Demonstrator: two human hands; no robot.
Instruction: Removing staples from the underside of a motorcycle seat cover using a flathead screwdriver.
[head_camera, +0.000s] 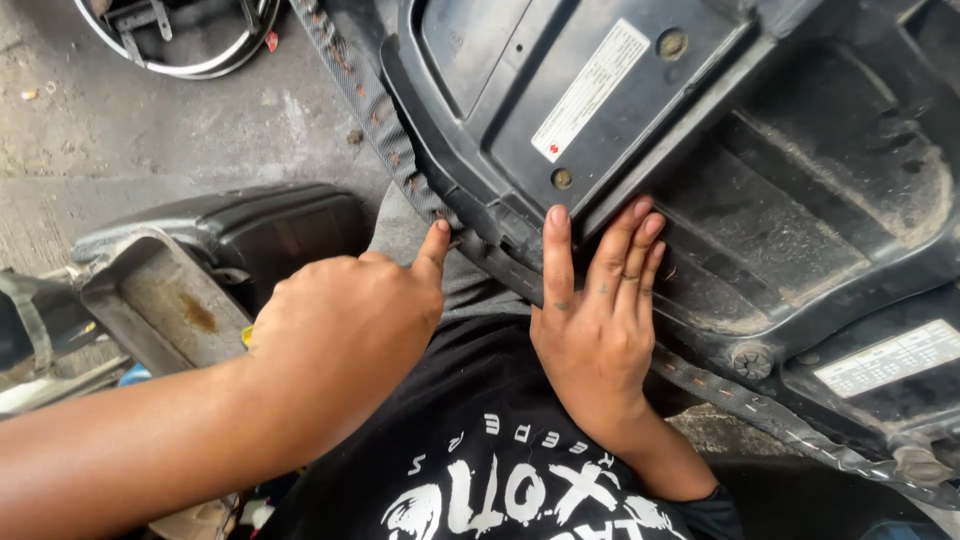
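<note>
From the head camera, a black plastic seat base (760, 200) lies upside down across the person's lap, its dusty underside facing up. The right hand (597, 320) lies flat on the near edge of the base, fingers (558, 255) straight and close together, gripping nothing. The left hand (345, 330) is loosely curled with its forefinger (434, 247) stretched out, the tip touching the rim of the base just beside the right hand; it too holds nothing. Along that rim runs the folded seat cover (375, 110), pinned with rusty staples. A white label (590, 88) sits on the raised panel above the right hand, and a second label (890, 357) lies nearer the lower right. A bolt (750, 360) sits by the right wrist. To the left stands a black box (210, 270) with a rusty inside, on a concrete floor (120, 120).
</note>
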